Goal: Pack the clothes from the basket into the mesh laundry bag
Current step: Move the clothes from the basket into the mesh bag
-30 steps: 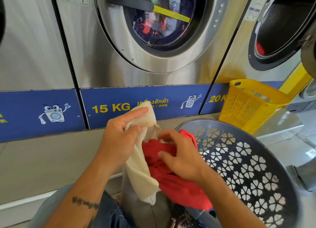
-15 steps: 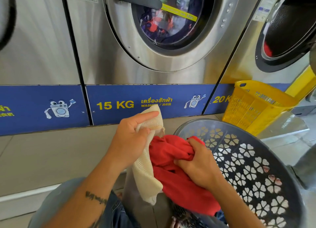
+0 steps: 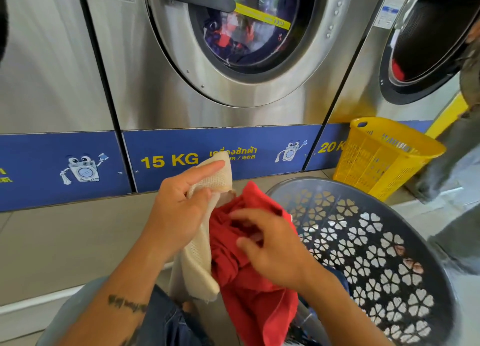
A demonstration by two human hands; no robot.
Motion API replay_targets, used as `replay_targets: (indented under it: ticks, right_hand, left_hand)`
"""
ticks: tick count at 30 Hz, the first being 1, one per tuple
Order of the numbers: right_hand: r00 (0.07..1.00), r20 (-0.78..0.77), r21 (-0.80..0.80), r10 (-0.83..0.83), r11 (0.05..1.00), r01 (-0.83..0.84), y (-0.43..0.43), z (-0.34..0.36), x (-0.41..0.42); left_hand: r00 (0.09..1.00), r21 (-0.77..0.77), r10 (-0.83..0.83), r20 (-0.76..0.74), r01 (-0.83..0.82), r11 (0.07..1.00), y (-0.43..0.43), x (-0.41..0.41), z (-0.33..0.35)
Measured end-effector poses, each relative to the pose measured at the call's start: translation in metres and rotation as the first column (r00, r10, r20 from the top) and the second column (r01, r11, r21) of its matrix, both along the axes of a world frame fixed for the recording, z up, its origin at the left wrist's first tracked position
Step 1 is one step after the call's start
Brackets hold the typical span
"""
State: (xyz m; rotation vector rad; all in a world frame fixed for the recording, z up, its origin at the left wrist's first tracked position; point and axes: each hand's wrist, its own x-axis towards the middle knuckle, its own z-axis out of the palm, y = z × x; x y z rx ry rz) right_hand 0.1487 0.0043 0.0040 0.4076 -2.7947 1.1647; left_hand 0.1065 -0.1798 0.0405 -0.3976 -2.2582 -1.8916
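Note:
My left hand (image 3: 179,210) grips the rim of the cream mesh laundry bag (image 3: 197,262) and holds its mouth up, forefinger stretched along the top edge. A red garment (image 3: 249,288) is bunched at the bag's opening and trails down toward the grey basket (image 3: 376,242) with flower-shaped holes on my right. My right hand (image 3: 272,247) lies on the red garment, fingers bent and pressing into the folds. Some dark clothing shows low in the basket, mostly hidden by my forearm.
Steel washing machines (image 3: 181,86) stand close ahead, with a blue "15 KG" panel below the middle one. A yellow basket (image 3: 381,156) stands at the right by the open machine. Someone's trouser legs (image 3: 454,169) stand at the far right.
My right hand has let go of its grasp on the red garment's top and shifted lower on the cloth, fingers now pushing it. The left hand keeps the bag's rim raised.

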Motion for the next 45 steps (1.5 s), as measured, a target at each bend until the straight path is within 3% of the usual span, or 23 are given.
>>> replay_targets:
  ticks: [2, 3, 5, 7, 9, 16, 18, 20, 23, 26, 31, 35, 37, 39, 42, 45]
  right_hand:
    - [0.973, -0.17, 0.058, -0.154, 0.984, 0.166, 0.014, -0.003, 0.002]
    - [0.963, -0.161, 0.151, -0.216, 0.959, 0.24, 0.02, -0.005, 0.003]
    - [0.964, -0.033, 0.344, -0.263, 0.903, 0.258, 0.024, -0.014, 0.006]
    - [0.961, 0.107, 0.401, -0.257, 0.895, 0.195, 0.023, -0.025, 0.01]
    - [0.956, 0.132, 0.335, -0.261, 0.92, 0.205, 0.022, -0.034, 0.013]
    - [0.947, -0.041, 0.287, -0.318, 0.904, 0.316, 0.017, -0.023, 0.019]
    - [0.929, -0.081, 0.203, -0.362, 0.906, 0.371, 0.014, -0.01, 0.021]
    - [0.91, -0.066, 0.007, -0.409, 0.912, 0.41, 0.008, 0.004, 0.022]
    - [0.936, -0.028, -0.248, -0.35, 0.91, 0.333, -0.01, 0.012, 0.022]
    - [0.97, 0.014, -0.277, -0.243, 0.931, 0.237, -0.032, -0.004, 0.021]
    - [0.98, 0.176, -0.084, -0.089, 0.991, 0.105, -0.051, -0.047, 0.0]
    - [0.938, 0.306, 0.174, -0.163, 0.978, 0.113, -0.052, -0.064, -0.023]
    - [0.921, 0.337, 0.229, -0.197, 0.966, 0.123, -0.051, -0.062, -0.026]
    - [0.93, 0.315, 0.2, -0.19, 0.971, 0.131, -0.05, -0.058, -0.021]
    - [0.98, 0.161, 0.085, -0.117, 0.991, 0.105, -0.051, -0.055, 0.006]
    - [0.998, 0.054, 0.128, -0.032, 0.991, 0.025, -0.049, -0.059, 0.035]
  left_hand:
    - [1.0, -0.003, 0.021, 0.012, -0.021, 1.0, 0.0, 0.0, 0.0]
    - [1.0, 0.004, 0.02, 0.018, -0.02, 1.0, 0.001, 0.0, 0.001]
    - [0.999, 0.04, -0.01, 0.031, 0.009, 0.999, 0.006, 0.002, 0.003]
    - [0.999, 0.043, -0.032, 0.027, 0.031, 0.999, 0.012, 0.003, 0.004]
    - [1.0, 0.0, -0.027, 0.002, 0.027, 1.0, 0.014, 0.003, 0.001]
    - [1.0, 0.018, -0.025, -0.019, 0.025, 1.0, 0.018, 0.005, 0.005]
    - [1.0, 0.01, -0.005, -0.002, 0.006, 1.0, 0.018, 0.005, 0.005]
    - [1.0, 0.006, -0.015, 0.004, 0.015, 1.0, 0.019, 0.005, 0.004]
    - [0.999, 0.017, -0.045, 0.007, 0.045, 0.999, 0.02, 0.006, 0.006]
    - [0.998, 0.028, -0.062, -0.02, 0.062, 0.998, 0.017, 0.006, 0.007]
    - [0.99, -0.081, -0.14, -0.001, 0.14, 0.987, 0.011, 0.009, 0.003]
    - [0.994, -0.176, -0.106, -0.001, 0.105, 0.979, 0.002, 0.005, -0.003]
    - [0.998, -0.213, -0.054, -0.008, 0.051, 0.976, -0.007, -0.002, -0.008]
    - [1.0, -0.258, 0.009, -0.023, -0.015, 0.966, -0.015, -0.008, -0.013]
    - [0.995, -0.264, 0.091, -0.046, -0.1, 0.959, -0.021, -0.013, -0.017]
    - [0.992, -0.229, 0.108, -0.066, -0.12, 0.966, -0.02, -0.014, -0.018]
